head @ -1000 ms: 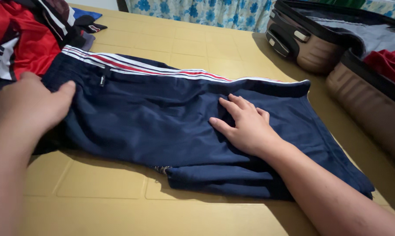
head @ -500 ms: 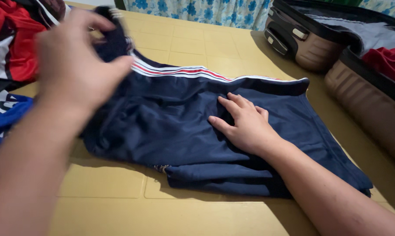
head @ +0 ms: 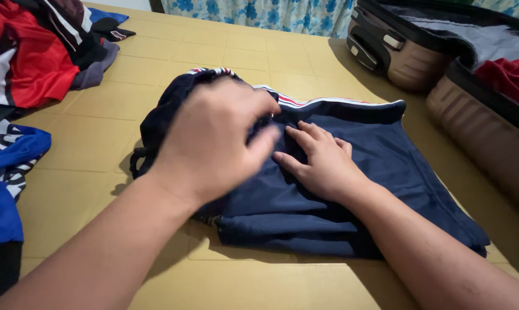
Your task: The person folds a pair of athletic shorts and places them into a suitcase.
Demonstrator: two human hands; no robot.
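Navy blue track pants (head: pixel 397 166) with red and white side stripes lie on a yellow tiled floor (head: pixel 225 57). My left hand (head: pixel 219 138) grips the waist end of the pants and holds it folded over toward the middle, a little above the cloth. My right hand (head: pixel 319 161) lies flat on the middle of the pants, fingers spread, pressing them down. The fold's edge is partly hidden behind my left hand.
A heap of red, black, white and blue clothes (head: pixel 30 69) lies at the left. An open brown suitcase (head: pixel 477 115) with grey and red garments inside stands at the right. A flowered blue curtain (head: pixel 259 14) hangs at the back.
My left hand took hold of the waist end at the left and carried it up and rightward over the pants. My right hand stayed pressed on the middle.
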